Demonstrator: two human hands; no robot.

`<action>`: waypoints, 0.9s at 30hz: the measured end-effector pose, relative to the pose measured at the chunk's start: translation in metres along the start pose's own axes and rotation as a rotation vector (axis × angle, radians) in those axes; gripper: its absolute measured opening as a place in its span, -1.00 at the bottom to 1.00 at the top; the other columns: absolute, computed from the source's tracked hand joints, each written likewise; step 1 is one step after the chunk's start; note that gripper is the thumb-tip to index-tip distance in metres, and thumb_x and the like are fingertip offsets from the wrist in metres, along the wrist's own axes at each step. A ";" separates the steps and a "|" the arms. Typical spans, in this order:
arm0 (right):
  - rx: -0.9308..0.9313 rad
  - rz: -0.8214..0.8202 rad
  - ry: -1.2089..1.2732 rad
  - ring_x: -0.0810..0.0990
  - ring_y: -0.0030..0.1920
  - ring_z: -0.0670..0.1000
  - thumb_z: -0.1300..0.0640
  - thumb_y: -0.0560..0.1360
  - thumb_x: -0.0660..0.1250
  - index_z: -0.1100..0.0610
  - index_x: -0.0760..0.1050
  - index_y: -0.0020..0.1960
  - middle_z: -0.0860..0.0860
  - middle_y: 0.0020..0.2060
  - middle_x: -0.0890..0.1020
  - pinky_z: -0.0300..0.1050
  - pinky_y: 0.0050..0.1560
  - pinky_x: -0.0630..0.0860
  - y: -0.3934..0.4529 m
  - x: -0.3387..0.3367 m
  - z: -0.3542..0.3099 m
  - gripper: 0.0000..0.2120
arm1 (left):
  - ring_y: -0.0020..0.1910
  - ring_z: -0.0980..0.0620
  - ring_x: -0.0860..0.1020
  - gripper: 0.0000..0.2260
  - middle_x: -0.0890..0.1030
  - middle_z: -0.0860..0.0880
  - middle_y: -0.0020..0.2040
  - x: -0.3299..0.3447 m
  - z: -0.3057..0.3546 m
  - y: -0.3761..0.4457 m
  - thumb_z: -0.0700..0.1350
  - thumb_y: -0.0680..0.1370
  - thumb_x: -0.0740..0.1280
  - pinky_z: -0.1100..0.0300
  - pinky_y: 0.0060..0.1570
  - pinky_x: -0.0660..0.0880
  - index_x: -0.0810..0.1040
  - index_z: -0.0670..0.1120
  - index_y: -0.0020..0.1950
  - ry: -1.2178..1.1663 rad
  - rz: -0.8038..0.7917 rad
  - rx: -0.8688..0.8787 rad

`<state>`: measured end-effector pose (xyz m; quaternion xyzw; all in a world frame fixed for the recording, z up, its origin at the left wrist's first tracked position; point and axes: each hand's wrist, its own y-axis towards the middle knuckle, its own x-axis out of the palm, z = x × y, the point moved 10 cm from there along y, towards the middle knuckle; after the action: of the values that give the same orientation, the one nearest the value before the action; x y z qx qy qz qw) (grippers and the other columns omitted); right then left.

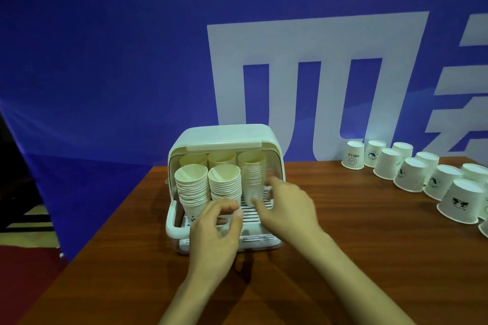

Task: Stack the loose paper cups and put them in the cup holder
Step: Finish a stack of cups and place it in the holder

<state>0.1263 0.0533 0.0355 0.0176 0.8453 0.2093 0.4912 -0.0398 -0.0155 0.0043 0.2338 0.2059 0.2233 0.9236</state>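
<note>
- Cup holder [269, 137] at centre, lid up, upright stacks [224, 187] inside.
- Left hand [214, 232] curled near middle front stack's base; contact unclear.
- Right hand [287, 208] spread open, empty, beside right stack.
- Loose paper cups [412, 177] upended at 3 o'clock, well apart; right hand nearer.

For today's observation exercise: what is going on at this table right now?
A person is loading stacked paper cups into a cream cup holder on a wooden table. Several cup stacks already stand inside. Both hands, left hand and right hand, reach in at its open front, neither clearly gripping anything. Loose cups sit upside down at the right, not yet stacked.
</note>
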 end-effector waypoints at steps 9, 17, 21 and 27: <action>0.301 0.022 0.366 0.64 -0.37 -0.15 0.05 0.51 0.43 -0.01 0.66 -0.21 -0.10 -0.40 0.68 -0.10 -0.25 0.58 -0.023 -0.009 0.159 -0.88 | -0.09 0.19 0.64 -0.93 0.70 0.12 -0.08 0.158 0.023 -0.016 -0.09 0.61 0.41 0.27 -0.01 0.59 0.67 0.05 -0.05 -0.031 -0.397 -0.119; 0.590 0.328 0.580 0.62 -0.43 -0.16 0.21 0.54 0.35 0.14 0.65 -0.14 0.01 -0.37 0.69 -0.16 -0.30 0.58 -0.015 -0.032 0.286 -0.87 | 0.00 0.09 0.62 -0.90 0.69 0.03 0.06 0.306 0.039 0.007 -0.14 0.61 0.36 0.22 0.05 0.53 0.65 -0.06 0.08 0.034 -0.536 -0.188; 0.666 0.511 0.904 0.52 -0.44 0.01 0.29 0.60 0.27 0.26 0.61 -0.06 0.13 -0.35 0.62 -0.22 -0.49 0.48 -0.023 -0.026 0.317 -0.85 | 0.26 -0.07 0.59 -0.79 0.61 -0.02 0.20 0.368 0.010 0.033 -0.11 0.57 0.40 0.10 0.27 0.52 0.56 -0.05 0.21 0.009 -0.486 -0.415; 0.666 0.587 1.047 0.51 -0.48 -0.06 0.31 0.61 0.26 0.26 0.60 -0.08 0.07 -0.42 0.58 -0.20 -0.51 0.44 -0.014 -0.020 0.331 -0.84 | 0.49 -0.19 0.39 -0.38 0.44 -0.13 0.47 0.435 -0.011 0.098 0.08 0.51 0.51 -0.02 0.44 0.37 0.38 -0.13 0.46 0.152 -0.310 -0.452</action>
<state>0.4162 0.1469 -0.0958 0.2924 0.9510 0.0437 -0.0908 0.2784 0.2874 -0.0735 -0.0298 0.2531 0.1365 0.9573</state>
